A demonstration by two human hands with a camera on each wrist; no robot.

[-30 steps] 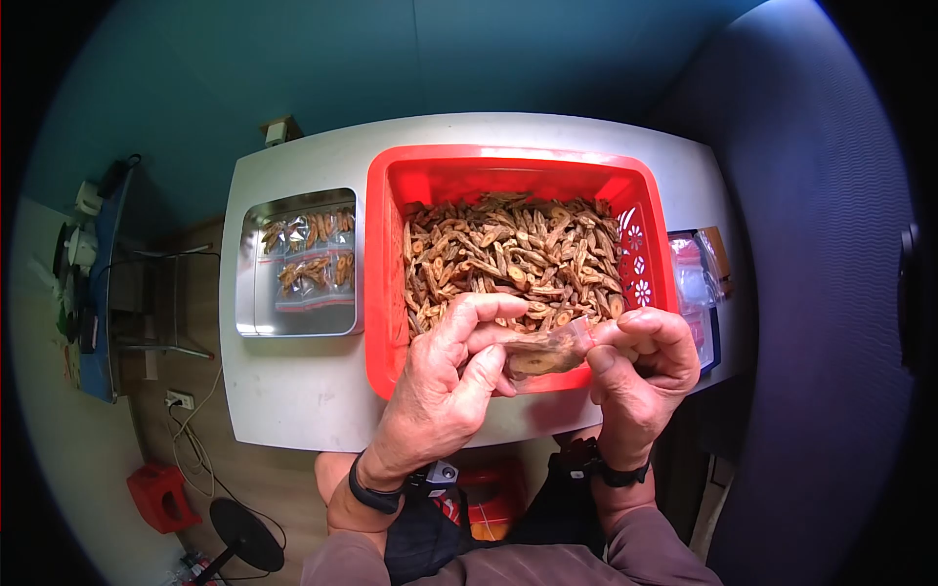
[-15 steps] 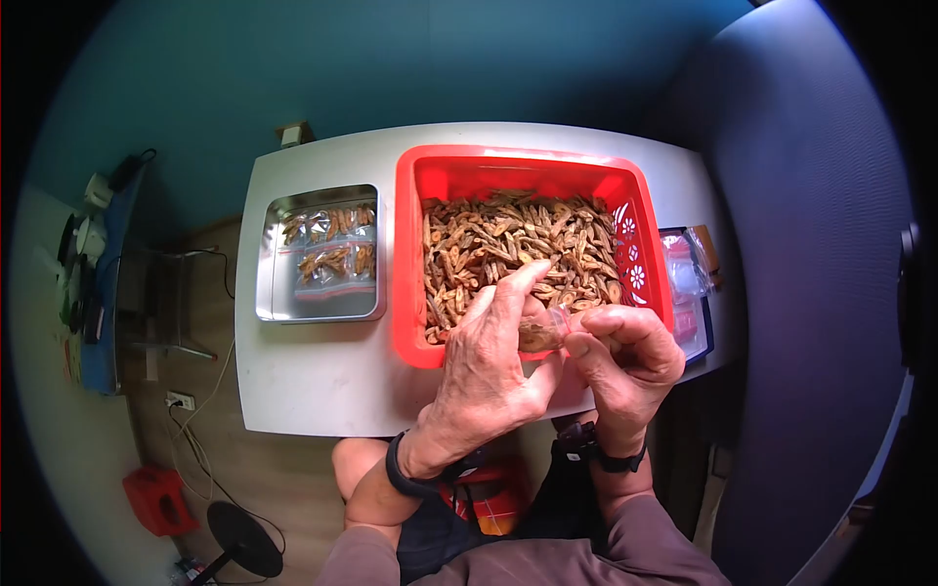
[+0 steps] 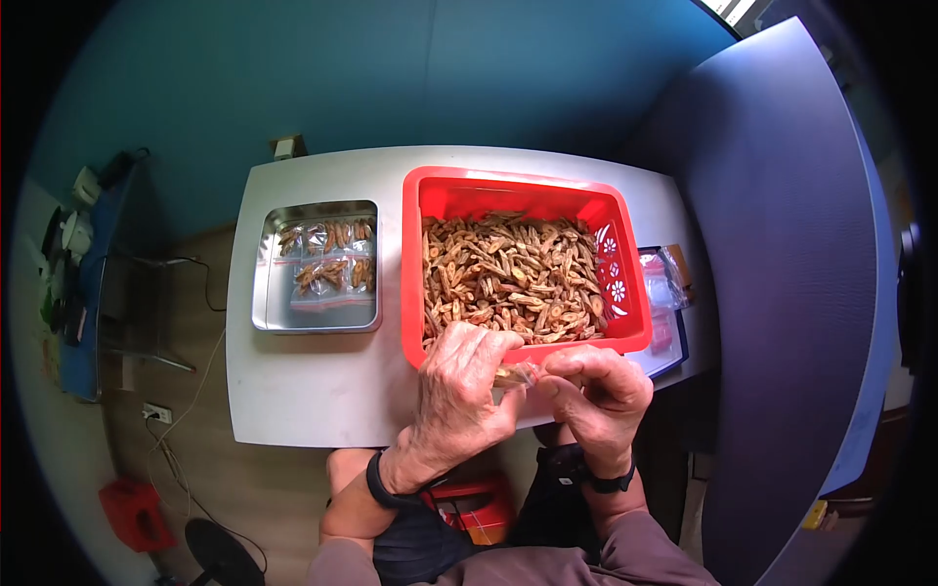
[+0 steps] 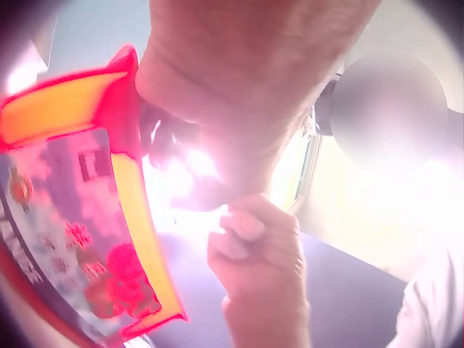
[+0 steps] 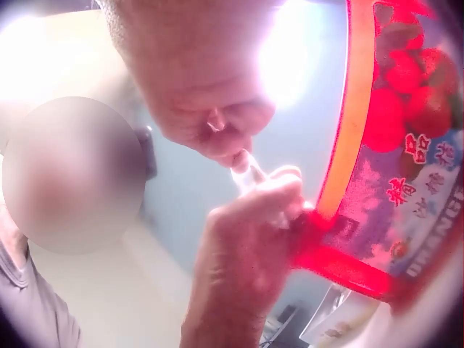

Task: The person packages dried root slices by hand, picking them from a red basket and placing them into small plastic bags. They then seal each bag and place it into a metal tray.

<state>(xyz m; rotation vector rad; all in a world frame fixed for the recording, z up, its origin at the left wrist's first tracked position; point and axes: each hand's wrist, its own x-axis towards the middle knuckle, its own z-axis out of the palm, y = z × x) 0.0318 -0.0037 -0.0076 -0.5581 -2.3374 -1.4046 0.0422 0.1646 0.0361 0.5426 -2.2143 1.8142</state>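
Note:
My left hand [image 3: 461, 391] holds a small clear zip bag [image 3: 518, 374] with brown dried root slices inside, and its fingers cover most of the bag. Thumb and fingertips of my right hand [image 3: 601, 402] pinch the bag's red-edged top. Both hands are at the near rim of a red plastic basket [image 3: 413, 273], which is heaped with dried root slices [image 3: 513, 273]. In the right wrist view, a clear bit of the bag [image 5: 248, 174] shows between the two hands. The left wrist view is glaring, and the bag is hard to make out there.
Left of the basket, a metal tin [image 3: 269, 314] holds several filled zip bags [image 3: 332, 278]. On the right, a dark-edged tray [image 3: 674, 363] bears flat clear bags [image 3: 664, 290]. They stand on a white table [image 3: 303, 391], with a dark partition [image 3: 782, 244] to its right.
The left hand has turned and closed further over the bag, hiding more of it. Both hands sit nearer the basket's front rim now, the bag still between them; the head view has shifted.

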